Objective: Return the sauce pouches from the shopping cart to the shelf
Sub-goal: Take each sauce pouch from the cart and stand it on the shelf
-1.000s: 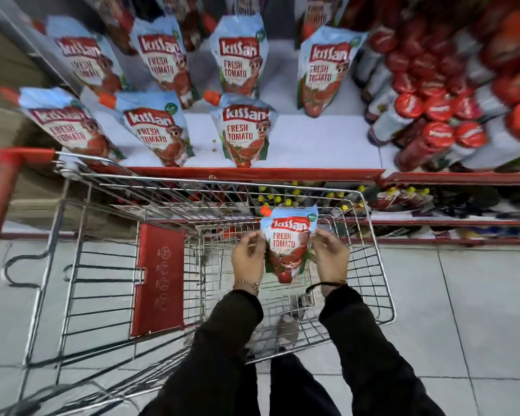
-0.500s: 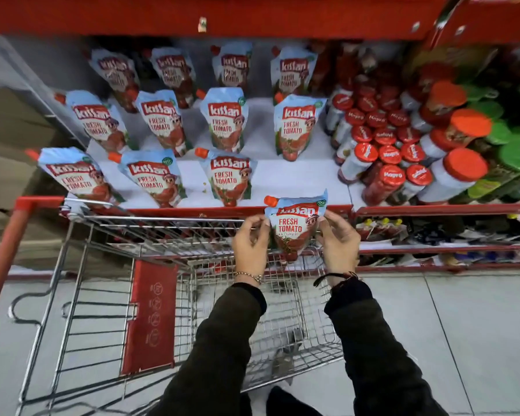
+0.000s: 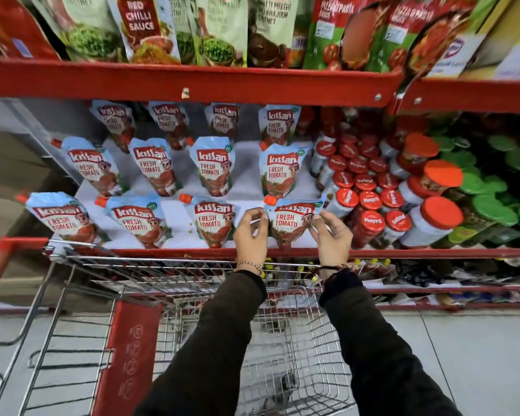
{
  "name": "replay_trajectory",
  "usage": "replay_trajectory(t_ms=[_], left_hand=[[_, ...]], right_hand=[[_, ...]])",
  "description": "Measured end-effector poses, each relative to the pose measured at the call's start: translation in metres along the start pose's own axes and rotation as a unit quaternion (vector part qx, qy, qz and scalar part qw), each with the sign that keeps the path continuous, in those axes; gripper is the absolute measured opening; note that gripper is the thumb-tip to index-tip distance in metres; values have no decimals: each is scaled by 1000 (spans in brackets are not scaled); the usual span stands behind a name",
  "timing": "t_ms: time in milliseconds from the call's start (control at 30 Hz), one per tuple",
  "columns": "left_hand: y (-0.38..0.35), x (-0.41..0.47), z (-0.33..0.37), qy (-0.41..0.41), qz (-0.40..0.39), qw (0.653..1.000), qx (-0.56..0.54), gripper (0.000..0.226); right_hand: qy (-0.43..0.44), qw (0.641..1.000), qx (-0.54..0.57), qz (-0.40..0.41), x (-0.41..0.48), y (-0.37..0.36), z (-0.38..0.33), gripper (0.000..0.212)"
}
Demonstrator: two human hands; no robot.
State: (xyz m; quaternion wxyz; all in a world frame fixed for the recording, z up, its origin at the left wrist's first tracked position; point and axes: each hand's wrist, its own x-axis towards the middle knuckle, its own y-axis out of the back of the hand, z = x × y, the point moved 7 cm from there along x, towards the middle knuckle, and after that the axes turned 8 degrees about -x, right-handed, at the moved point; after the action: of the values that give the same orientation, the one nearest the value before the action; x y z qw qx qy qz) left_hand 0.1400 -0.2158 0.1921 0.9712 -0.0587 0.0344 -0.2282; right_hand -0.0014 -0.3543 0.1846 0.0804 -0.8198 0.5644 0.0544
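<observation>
Both hands pinched one Kissan tomato sauce pouch [image 3: 291, 223] by its upper corners, left hand [image 3: 250, 235] and right hand [image 3: 330, 240], on the shelf [image 3: 174, 223]; eleven more pouches stood leftward and beyond.

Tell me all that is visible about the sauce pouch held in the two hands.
The sauce pouch is glossy flexible plastic, light blue on top, with a red Kissan band, the words FRESH TOMATO and an orange cap at its upper left corner. It stands upright at the front right of the white shelf, beside red-capped bottles. The left hand and right hand pinch its side edges.
</observation>
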Motion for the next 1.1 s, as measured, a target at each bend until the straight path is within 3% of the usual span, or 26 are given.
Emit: replay_trajectory(t_ms=[700, 867, 1100], left_hand=[[-1, 19, -35, 50, 50, 997, -4, 18], [-3, 13, -27, 45, 37, 998, -9, 8], [1, 12, -28, 39, 44, 998, 39, 20]], right_hand=[[28, 996, -66, -58, 20, -10, 10, 31], [31, 996, -67, -55, 16, -10, 7, 29], [22, 993, -102, -47, 14, -5, 7, 25]])
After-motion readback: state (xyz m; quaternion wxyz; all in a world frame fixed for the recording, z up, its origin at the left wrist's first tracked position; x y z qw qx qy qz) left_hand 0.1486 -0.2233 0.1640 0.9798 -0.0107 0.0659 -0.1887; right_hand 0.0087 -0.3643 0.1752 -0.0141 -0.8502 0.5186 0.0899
